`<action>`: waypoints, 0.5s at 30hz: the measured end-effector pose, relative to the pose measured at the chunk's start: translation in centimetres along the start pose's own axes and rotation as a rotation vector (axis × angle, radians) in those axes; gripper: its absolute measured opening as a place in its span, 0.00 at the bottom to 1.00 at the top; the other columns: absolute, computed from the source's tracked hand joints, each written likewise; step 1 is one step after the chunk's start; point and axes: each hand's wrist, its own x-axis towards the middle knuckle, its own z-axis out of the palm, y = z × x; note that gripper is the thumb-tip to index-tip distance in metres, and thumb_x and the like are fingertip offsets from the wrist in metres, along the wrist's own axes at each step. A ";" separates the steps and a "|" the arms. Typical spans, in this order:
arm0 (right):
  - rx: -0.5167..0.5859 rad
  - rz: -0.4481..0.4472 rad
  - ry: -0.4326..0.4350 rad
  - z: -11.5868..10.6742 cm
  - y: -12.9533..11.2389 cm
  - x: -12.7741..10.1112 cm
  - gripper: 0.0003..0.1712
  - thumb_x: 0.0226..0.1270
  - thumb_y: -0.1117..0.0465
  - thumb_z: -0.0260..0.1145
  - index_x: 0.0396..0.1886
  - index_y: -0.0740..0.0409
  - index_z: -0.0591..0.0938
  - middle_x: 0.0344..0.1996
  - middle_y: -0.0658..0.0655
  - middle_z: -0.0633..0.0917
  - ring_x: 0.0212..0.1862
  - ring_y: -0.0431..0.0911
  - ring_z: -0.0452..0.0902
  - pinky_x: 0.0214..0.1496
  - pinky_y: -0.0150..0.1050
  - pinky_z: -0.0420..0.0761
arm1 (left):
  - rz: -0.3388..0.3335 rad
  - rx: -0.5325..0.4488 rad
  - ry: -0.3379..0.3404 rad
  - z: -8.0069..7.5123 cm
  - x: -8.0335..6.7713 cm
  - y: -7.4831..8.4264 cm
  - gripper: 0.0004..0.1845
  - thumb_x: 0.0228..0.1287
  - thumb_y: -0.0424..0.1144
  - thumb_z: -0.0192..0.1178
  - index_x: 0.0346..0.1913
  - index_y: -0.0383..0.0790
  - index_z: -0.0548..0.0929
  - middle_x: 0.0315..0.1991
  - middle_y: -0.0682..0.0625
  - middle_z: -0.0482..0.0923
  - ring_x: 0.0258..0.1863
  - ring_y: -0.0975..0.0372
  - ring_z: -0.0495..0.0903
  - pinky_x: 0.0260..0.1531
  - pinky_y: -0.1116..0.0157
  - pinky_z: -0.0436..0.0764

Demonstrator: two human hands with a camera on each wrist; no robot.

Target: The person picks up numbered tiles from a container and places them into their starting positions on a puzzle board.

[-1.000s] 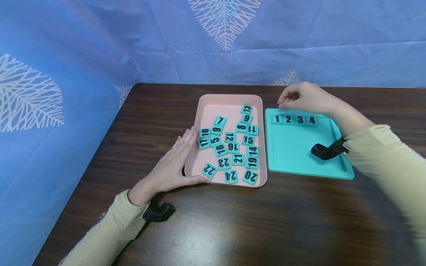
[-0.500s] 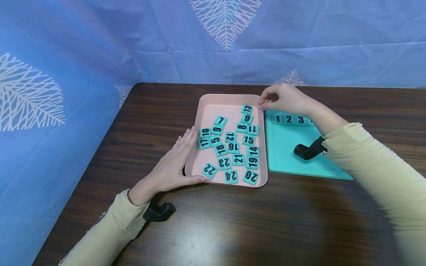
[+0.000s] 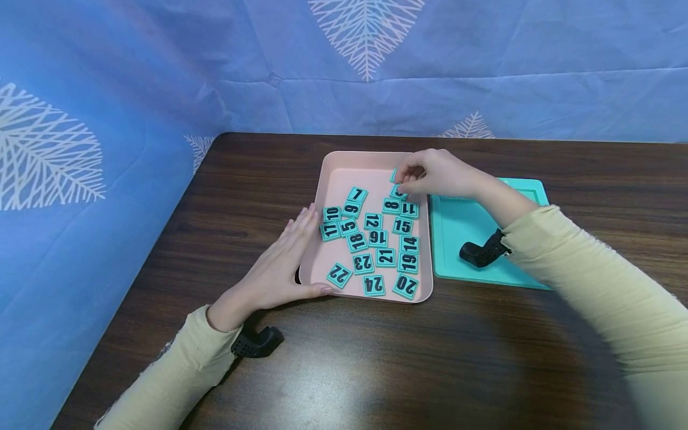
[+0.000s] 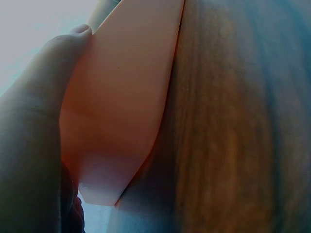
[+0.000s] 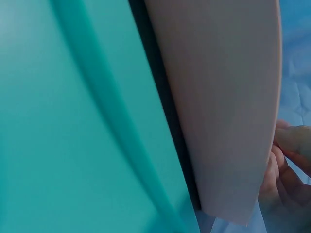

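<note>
Head view: the right hand [image 3: 436,174] hangs over the far right corner of the pink tray [image 3: 329,185], fingers curled down and fingertips bunched on a teal number tile [image 3: 394,175] at the very top of the pile; whether the grip has closed on that tile or merely touches it, I cannot tell from here. The tile sits directly under the fingertips, at about 9 o'clock from the knuckles, with the tile marked 8 [image 3: 390,205] and the tile marked 11 [image 3: 408,209] just beside it toward 6 o'clock. The teal board [image 3: 462,263] lies at 3 o'clock from the tray, its edge nearly touching, partly under the right forearm. The left hand [image 3: 279,263] lies flat and relaxed against the tray's near left wall at 9 o'clock, fingers straight, thumb along the near rim, well apart from that tile. The right hand is plainly the nearer one. Everything rests on the dark worktop [image 3: 344,358].
</note>
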 end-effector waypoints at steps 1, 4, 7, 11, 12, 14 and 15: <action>0.005 -0.002 -0.008 0.2 -0.1 0.1 0.08 0.64 0.63 0.66 0.41 0.59 0.83 0.32 0.53 0.82 0.35 0.46 0.76 0.37 0.41 0.76 | 0.000 0.000 0.000 0.0 0.0 0.0 0.62 0.51 0.71 0.58 0.76 0.40 0.38 0.77 0.48 0.31 0.75 0.54 0.37 0.71 0.57 0.41; 0.014 -0.011 -0.028 0.7 -0.4 0.2 0.08 0.62 0.63 0.67 0.40 0.59 0.83 0.33 0.53 0.81 0.36 0.45 0.76 0.39 0.41 0.77 | 0.001 0.002 -0.003 0.0 0.0 0.0 0.62 0.52 0.72 0.58 0.76 0.40 0.38 0.77 0.48 0.31 0.75 0.53 0.37 0.71 0.57 0.42; 0.018 -0.043 -0.040 1.1 -0.8 0.3 0.07 0.61 0.64 0.68 0.39 0.59 0.84 0.33 0.53 0.81 0.37 0.45 0.76 0.42 0.42 0.77 | 0.000 0.001 -0.001 0.0 0.0 0.0 0.62 0.52 0.72 0.58 0.76 0.40 0.38 0.77 0.48 0.31 0.75 0.54 0.37 0.71 0.57 0.42; 0.057 -0.120 -0.053 1.6 -1.1 0.3 0.05 0.61 0.66 0.68 0.37 0.61 0.84 0.31 0.53 0.82 0.35 0.46 0.76 0.42 0.42 0.77 | 0.002 -0.003 0.005 0.0 0.0 -0.1 0.62 0.51 0.72 0.58 0.76 0.40 0.38 0.77 0.48 0.31 0.75 0.53 0.37 0.71 0.57 0.41; 0.068 -0.140 -0.057 1.7 -1.2 0.3 0.05 0.61 0.67 0.68 0.37 0.62 0.84 0.30 0.53 0.82 0.35 0.46 0.76 0.42 0.42 0.78 | 0.002 -0.003 0.004 0.0 0.0 -0.1 0.63 0.51 0.72 0.59 0.76 0.40 0.38 0.77 0.48 0.31 0.75 0.53 0.37 0.71 0.57 0.41; 0.093 -0.173 -0.065 1.9 -1.3 0.4 0.05 0.61 0.67 0.68 0.37 0.63 0.84 0.30 0.53 0.82 0.35 0.46 0.76 0.42 0.41 0.77 | 0.002 -0.003 0.002 0.1 -0.1 -0.1 0.62 0.51 0.72 0.58 0.76 0.40 0.38 0.77 0.48 0.31 0.75 0.53 0.37 0.71 0.57 0.41; 0.102 -0.183 -0.069 2.0 -1.4 0.4 0.05 0.61 0.68 0.68 0.37 0.63 0.84 0.30 0.53 0.82 0.34 0.46 0.76 0.42 0.41 0.77 | 0.001 -0.002 0.001 0.1 -0.1 -0.1 0.62 0.51 0.72 0.58 0.76 0.40 0.38 0.77 0.48 0.31 0.75 0.53 0.37 0.71 0.57 0.42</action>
